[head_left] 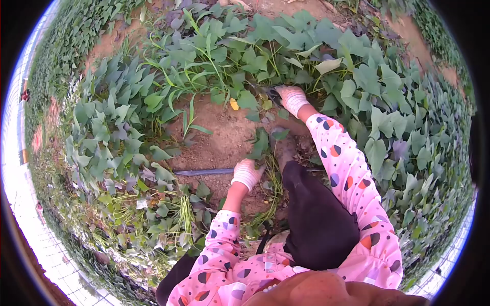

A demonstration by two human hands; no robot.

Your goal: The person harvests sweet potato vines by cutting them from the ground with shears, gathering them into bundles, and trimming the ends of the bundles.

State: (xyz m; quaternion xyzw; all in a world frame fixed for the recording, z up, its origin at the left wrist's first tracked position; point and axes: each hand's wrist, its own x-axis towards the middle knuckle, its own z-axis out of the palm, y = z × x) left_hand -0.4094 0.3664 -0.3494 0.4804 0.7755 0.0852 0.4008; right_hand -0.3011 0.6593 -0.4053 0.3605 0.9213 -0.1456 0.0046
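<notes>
My left hand [247, 174], in a pale glove with a white wrist wrap, is low over the soil. Its fingers close around a bunch of leafy vine stems [276, 183], which trail down beside my leg; a green leaf [261, 142] sticks up just past the fingertips. Farther out, my right hand [292, 99], gloved the same way, grips what look like black-handled scissors [274, 96]. Their tip points left into the base of the broad-leaved vines [255, 62], where foliage partly hides it. A yellow leaf [234, 104] is close to that tip.
Bare brown soil [219, 135] lies between the hands, crossed by a dark drip hose [204, 172]. Tall narrow-leaved grass [196, 69] grows at the upper left. Cut stems [186, 217] are heaped at the lower left. My dark-trousered knee [319, 219] is between my arms.
</notes>
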